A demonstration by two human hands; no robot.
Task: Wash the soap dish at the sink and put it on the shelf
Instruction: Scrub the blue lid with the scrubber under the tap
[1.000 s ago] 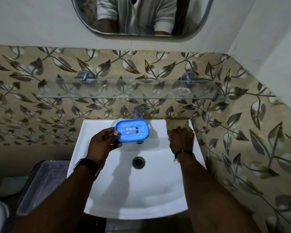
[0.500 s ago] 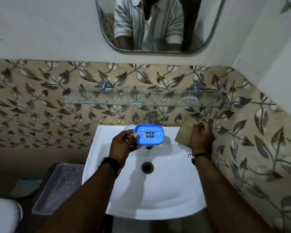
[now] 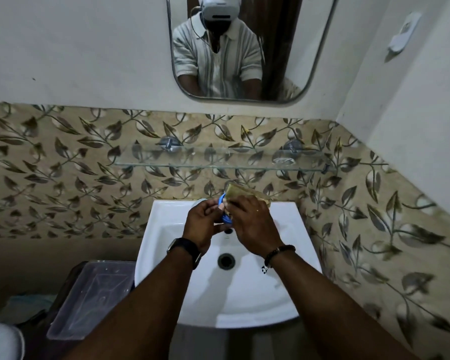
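My left hand (image 3: 202, 221) holds the blue soap dish (image 3: 224, 212) on edge over the back of the white sink (image 3: 244, 302); only a thin blue rim shows between my hands. My right hand (image 3: 253, 224) grips an olive-green scrub sponge (image 3: 240, 192) and presses it against the dish. The two hands touch over the basin, just in front of the tap, which they hide. The glass shelf (image 3: 218, 158) is fixed to the leaf-patterned tiles above the sink.
A mirror (image 3: 244, 48) hangs above the shelf. The drain (image 3: 226, 261) lies in the basin below my hands. A clear plastic bin (image 3: 94, 294) stands left of the sink. A tiled side wall runs close along the right.
My right hand lifted the sponge from the sink's back right corner and brought it onto the dish. The dish turned from flat to on edge. The view tilted upward.
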